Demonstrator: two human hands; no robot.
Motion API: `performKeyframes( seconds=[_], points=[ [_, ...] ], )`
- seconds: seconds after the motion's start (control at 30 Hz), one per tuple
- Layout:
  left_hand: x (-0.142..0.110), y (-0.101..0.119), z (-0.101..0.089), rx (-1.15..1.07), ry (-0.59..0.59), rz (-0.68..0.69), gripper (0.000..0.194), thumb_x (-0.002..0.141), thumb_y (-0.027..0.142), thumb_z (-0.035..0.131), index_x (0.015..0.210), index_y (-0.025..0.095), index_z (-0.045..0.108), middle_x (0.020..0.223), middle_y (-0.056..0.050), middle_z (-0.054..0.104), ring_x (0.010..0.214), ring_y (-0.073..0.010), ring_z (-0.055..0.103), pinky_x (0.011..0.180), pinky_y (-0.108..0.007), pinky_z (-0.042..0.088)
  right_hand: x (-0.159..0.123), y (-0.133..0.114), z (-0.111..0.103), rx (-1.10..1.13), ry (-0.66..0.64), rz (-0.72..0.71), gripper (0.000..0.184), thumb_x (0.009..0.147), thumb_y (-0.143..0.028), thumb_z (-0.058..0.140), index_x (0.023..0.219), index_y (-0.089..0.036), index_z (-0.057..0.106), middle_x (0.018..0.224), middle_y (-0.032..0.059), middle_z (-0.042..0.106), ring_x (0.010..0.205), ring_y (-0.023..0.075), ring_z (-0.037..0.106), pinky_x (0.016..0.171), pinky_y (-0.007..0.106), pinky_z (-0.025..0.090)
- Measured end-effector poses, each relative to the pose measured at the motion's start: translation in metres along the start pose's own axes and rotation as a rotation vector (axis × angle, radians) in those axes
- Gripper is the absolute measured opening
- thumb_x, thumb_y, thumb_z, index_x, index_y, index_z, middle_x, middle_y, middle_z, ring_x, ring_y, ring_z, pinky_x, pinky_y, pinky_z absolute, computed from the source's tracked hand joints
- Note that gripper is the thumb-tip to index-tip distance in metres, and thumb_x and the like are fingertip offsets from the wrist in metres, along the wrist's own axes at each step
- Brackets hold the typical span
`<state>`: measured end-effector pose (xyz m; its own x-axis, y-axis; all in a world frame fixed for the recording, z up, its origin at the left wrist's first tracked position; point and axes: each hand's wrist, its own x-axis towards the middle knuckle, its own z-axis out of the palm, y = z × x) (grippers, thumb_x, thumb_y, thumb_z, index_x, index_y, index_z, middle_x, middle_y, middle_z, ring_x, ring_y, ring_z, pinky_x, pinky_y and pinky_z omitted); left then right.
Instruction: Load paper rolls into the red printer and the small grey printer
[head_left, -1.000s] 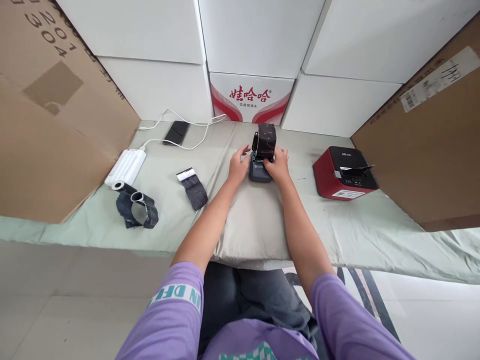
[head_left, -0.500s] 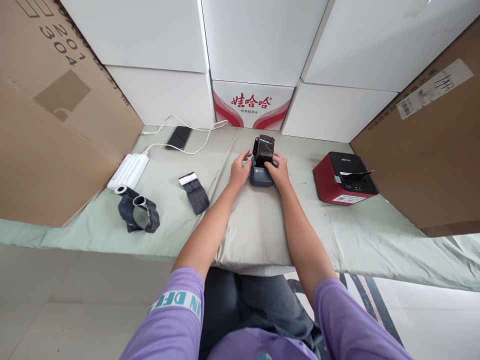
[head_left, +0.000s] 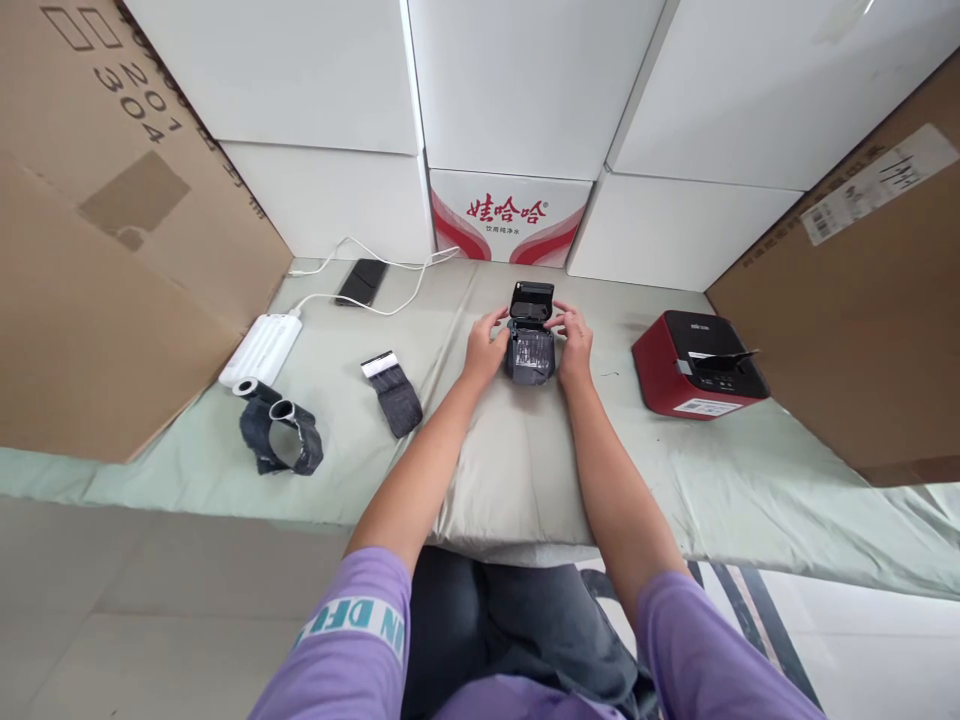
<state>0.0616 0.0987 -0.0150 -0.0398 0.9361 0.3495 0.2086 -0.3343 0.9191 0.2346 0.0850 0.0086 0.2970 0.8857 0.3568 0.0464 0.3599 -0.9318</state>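
Note:
A small dark portable printer (head_left: 532, 312) stands on the cloth in front of me with its lid raised. A crinkled black strip (head_left: 532, 358) lies over its front part. My left hand (head_left: 486, 350) holds the printer's left side, fingertips near the hinge. On the other side my right hand (head_left: 574, 345) has its fingers bent against the printer's right edge, beside the lid. Left of my forearm lies a folded black strip (head_left: 397, 400) with a white end. Farther left, a black band (head_left: 307, 440) hangs between two rolls with white cores.
A red and black box-shaped printer (head_left: 697, 365) stands at the right. A white power bank (head_left: 261, 348) with a white cable and a dark phone (head_left: 362, 282) lie back left. Cardboard boxes (head_left: 112, 300) flank the cloth-covered table, and white boxes (head_left: 510, 100) wall the back.
The black strip, which stood up over the printer's back, now lies over its front. The raised lid has come into view. My right thumb has moved off the printer's front to its right edge.

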Motion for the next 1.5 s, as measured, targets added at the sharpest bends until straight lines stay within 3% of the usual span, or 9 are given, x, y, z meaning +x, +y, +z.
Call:
performKeyframes(
  seconds=[0.13, 0.27, 0.4, 0.63, 0.87, 1.03, 1.3, 1.4, 1.5],
  points=[
    [0.002, -0.001, 0.001, 0.066, -0.027, 0.068, 0.048, 0.09, 0.018, 0.063, 0.136, 0.028, 0.071, 0.146, -0.008, 0.067, 0.137, -0.029, 0.058, 0.124, -0.049, 0.042, 0.007, 0.012, 0.004, 0.065, -0.033, 0.092, 0.043, 0.085, -0.066, 0.063, 0.081, -0.025, 0.075, 0.149, 0.0072, 0.063, 0.145, 0.0275, 0.052, 0.111, 0.042, 0.048],
    [0.004, -0.005, 0.003, 0.088, -0.063, 0.102, 0.046, 0.092, 0.021, 0.064, 0.136, 0.029, 0.072, 0.154, -0.009, 0.062, 0.148, -0.0307, 0.05, 0.132, -0.051, 0.031, 0.01, 0.019, 0.008, 0.213, -0.073, 0.125, 0.038, 0.083, -0.062, 0.068, 0.074, -0.025, 0.066, 0.124, 0.0044, 0.074, 0.124, 0.0229, 0.067, 0.101, 0.035, 0.054],
    [0.004, -0.006, 0.003, -0.024, -0.063, 0.075, 0.056, 0.098, 0.034, 0.063, 0.153, 0.028, 0.057, 0.165, -0.01, 0.052, 0.153, -0.0288, 0.048, 0.131, -0.049, 0.033, 0.008, 0.018, 0.007, 0.341, -0.015, 0.15, 0.034, 0.078, -0.053, 0.076, 0.076, -0.025, 0.057, 0.118, 0.0009, 0.077, 0.106, 0.0181, 0.071, 0.093, 0.032, 0.057],
    [0.004, -0.004, 0.004, -0.082, -0.141, 0.048, 0.037, 0.102, 0.04, 0.056, 0.127, 0.022, 0.075, 0.145, -0.011, 0.07, 0.143, -0.0275, 0.06, 0.124, -0.047, 0.046, 0.01, 0.02, -0.001, 0.277, -0.098, 0.189, 0.039, 0.064, -0.022, 0.084, 0.096, -0.029, 0.063, 0.111, -0.0001, 0.079, 0.116, 0.0183, 0.07, 0.115, 0.038, 0.051],
    [0.017, -0.015, 0.0, -0.257, -0.288, -0.141, 0.066, 0.091, 0.026, 0.068, 0.156, 0.021, 0.053, 0.163, -0.015, 0.055, 0.156, -0.0295, 0.049, 0.132, -0.049, 0.036, 0.015, 0.021, -0.015, 0.251, -0.251, 0.292, 0.057, 0.062, -0.022, 0.082, 0.116, -0.032, 0.067, 0.125, 0.001, 0.075, 0.129, 0.0227, 0.065, 0.124, 0.044, 0.046],
    [0.015, -0.009, -0.003, -0.266, -0.337, -0.145, 0.072, 0.09, 0.022, 0.067, 0.159, 0.016, 0.049, 0.164, -0.016, 0.053, 0.156, -0.029, 0.048, 0.134, -0.046, 0.033, 0.012, 0.015, -0.014, 0.14, -0.337, 0.226, 0.064, 0.064, -0.028, 0.08, 0.125, -0.031, 0.06, 0.14, 0.0051, 0.068, 0.143, 0.026, 0.057, 0.13, 0.047, 0.039],
    [-0.001, 0.0, 0.003, -0.182, -0.163, -0.178, 0.054, 0.096, 0.023, 0.058, 0.15, 0.017, 0.062, 0.158, -0.012, 0.061, 0.15, -0.026, 0.056, 0.13, -0.042, 0.041, -0.007, 0.011, -0.022, -0.143, -0.142, 0.253, 0.053, 0.073, -0.041, 0.062, 0.123, -0.022, 0.059, 0.145, 0.0161, 0.065, 0.14, 0.0318, 0.06, 0.127, 0.055, 0.04],
    [0.0, 0.0, 0.002, -0.21, -0.156, -0.197, 0.056, 0.096, 0.018, 0.054, 0.151, 0.018, 0.06, 0.157, -0.01, 0.062, 0.15, -0.0232, 0.056, 0.131, -0.041, 0.04, -0.033, -0.003, -0.032, -0.283, -0.266, 0.193, 0.059, 0.071, -0.033, 0.059, 0.128, -0.019, 0.061, 0.141, 0.0154, 0.067, 0.138, 0.0332, 0.06, 0.128, 0.057, 0.037],
    [0.002, -0.002, 0.003, -0.205, -0.151, -0.176, 0.056, 0.095, 0.016, 0.053, 0.15, 0.016, 0.061, 0.156, -0.011, 0.063, 0.15, -0.0229, 0.056, 0.132, -0.04, 0.039, -0.063, -0.017, -0.024, -0.439, -0.386, 0.044, 0.074, 0.069, -0.032, 0.068, 0.141, -0.018, 0.055, 0.137, 0.0161, 0.067, 0.13, 0.0359, 0.064, 0.118, 0.058, 0.047]
  ],
)
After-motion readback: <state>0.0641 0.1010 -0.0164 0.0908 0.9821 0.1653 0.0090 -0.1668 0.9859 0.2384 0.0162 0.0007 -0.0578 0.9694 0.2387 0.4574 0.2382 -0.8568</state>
